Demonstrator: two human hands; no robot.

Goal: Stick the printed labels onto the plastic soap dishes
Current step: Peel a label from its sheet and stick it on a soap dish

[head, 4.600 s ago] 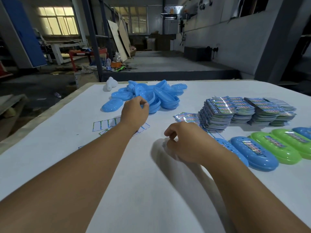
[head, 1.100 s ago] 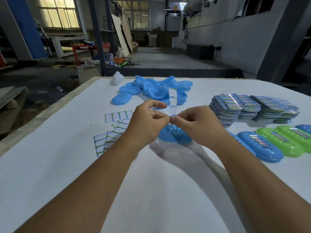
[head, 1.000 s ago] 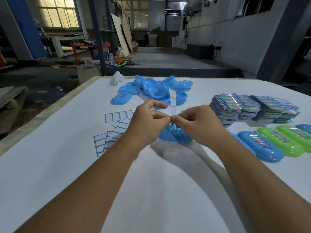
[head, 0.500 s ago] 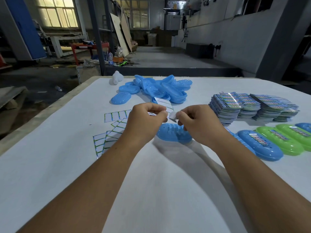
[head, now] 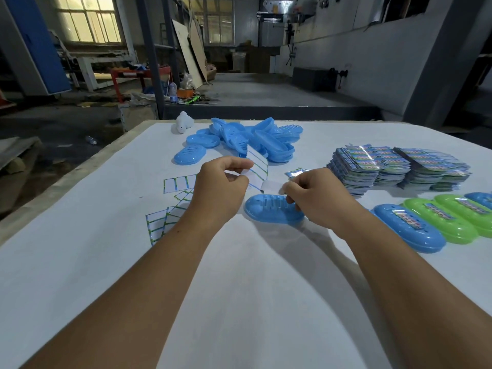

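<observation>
A blue slotted soap dish [head: 269, 210] lies on the white table [head: 239, 288] between my hands. My left hand [head: 219, 189] pinches a white backing strip with green-edged frames [head: 257, 169], held up and tilted. My right hand [head: 316, 197] pinches a label [head: 271, 187] peeled away from that strip, just above the dish. A pile of unlabelled blue dishes [head: 247, 141] sits at the back. Blue and green dishes with labels on them [head: 436, 222] line up at the right.
Stacks of printed label sheets [head: 394, 166] stand at the right back. Used backing strips [head: 170, 203] lie left of my left arm. A small white object [head: 182, 122] sits near the table's far left corner. Beyond the table edge is a workshop floor.
The strip stood upright between both hands a second ago. Now my hands have pulled apart: the left tilts the backing away, the right draws the label off toward the dish.
</observation>
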